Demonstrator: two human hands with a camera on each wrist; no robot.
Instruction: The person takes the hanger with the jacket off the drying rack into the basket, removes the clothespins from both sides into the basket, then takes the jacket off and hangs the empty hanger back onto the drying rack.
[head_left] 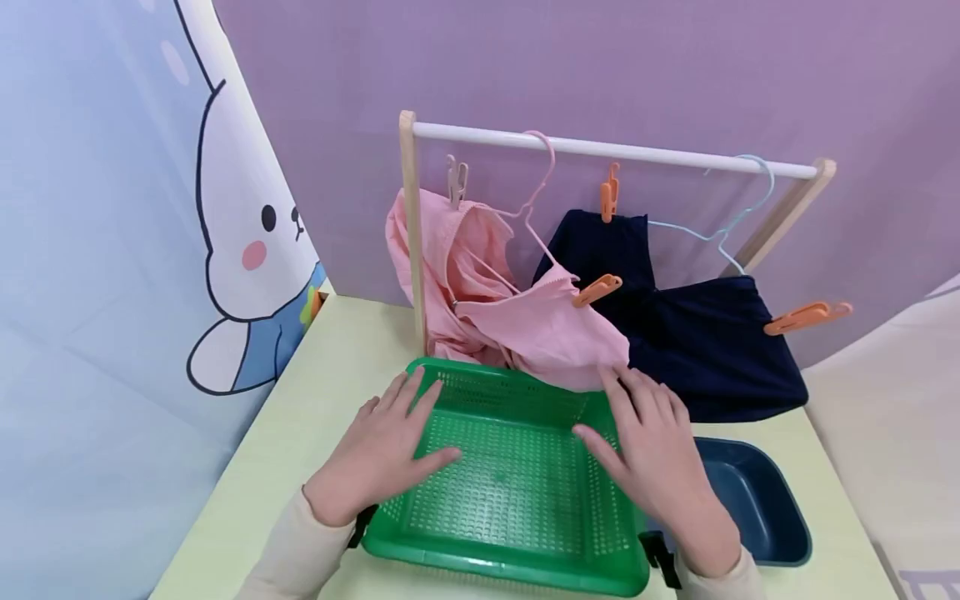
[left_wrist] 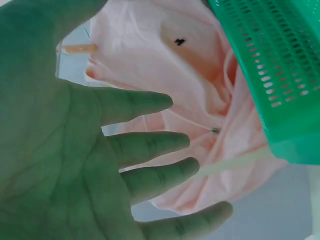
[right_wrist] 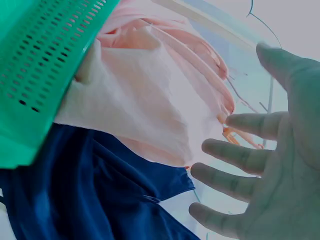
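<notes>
Head view: green basket (head_left: 517, 492) sits on the tabletop (head_left: 330, 375) in front of the rack (head_left: 600, 150). Left hand (head_left: 382, 450) lies flat over its left rim, right hand (head_left: 652, 450) flat over its right rim; fingers straight, nothing pinched. A pink top (head_left: 517, 321) on the rack droops onto the basket's far edge; a navy garment (head_left: 697, 342) hangs beside it. A blue tray (head_left: 757, 500) lies just right of the basket.

Left wrist view: palm spread, fingers (left_wrist: 145, 145) apart, basket wall (left_wrist: 270, 65) and pink cloth beyond.

Right wrist view: fingers (right_wrist: 240, 155) likewise spread, holding nothing.

Judgement: perforated plastic, likely light and stiff, a bit slick; best held by the two side rims, thumbs over the lip
</notes>
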